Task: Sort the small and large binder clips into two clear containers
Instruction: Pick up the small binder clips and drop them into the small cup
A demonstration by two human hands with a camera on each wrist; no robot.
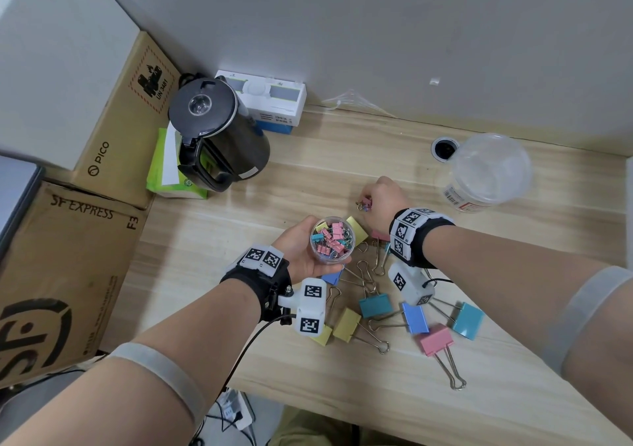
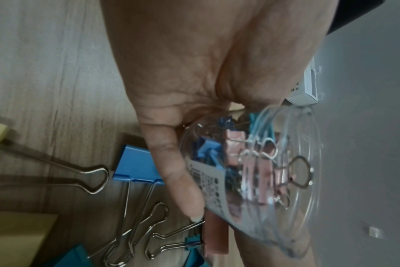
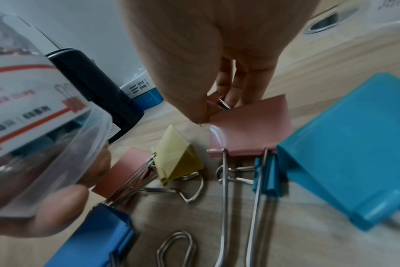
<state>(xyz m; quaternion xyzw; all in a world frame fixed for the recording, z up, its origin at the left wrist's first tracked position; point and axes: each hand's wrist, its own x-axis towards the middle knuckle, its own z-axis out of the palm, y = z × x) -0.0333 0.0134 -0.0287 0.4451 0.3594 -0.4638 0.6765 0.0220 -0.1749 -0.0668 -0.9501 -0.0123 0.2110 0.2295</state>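
Observation:
My left hand (image 1: 301,250) grips a small clear container (image 1: 331,240), held above the table and filled with several small pink, blue and yellow clips (image 2: 251,162). Just beyond it, my right hand (image 1: 380,202) pinches a few small clips (image 1: 363,204) in its fingertips, low over the table; the right wrist view shows a small pink clip (image 3: 217,102) in the fingers. Several large clips lie on the table near me, such as a teal one (image 1: 375,305), a pink one (image 1: 436,340) and a yellow one (image 1: 346,324). A large clear container (image 1: 486,171) stands at the far right.
A black kettle (image 1: 219,130) stands at the back left beside a green tissue pack (image 1: 164,168) and a white box (image 1: 270,102). Cardboard boxes (image 1: 68,267) fill the left side. A cable hole (image 1: 444,149) sits in the wooden table (image 1: 308,178) by the large container.

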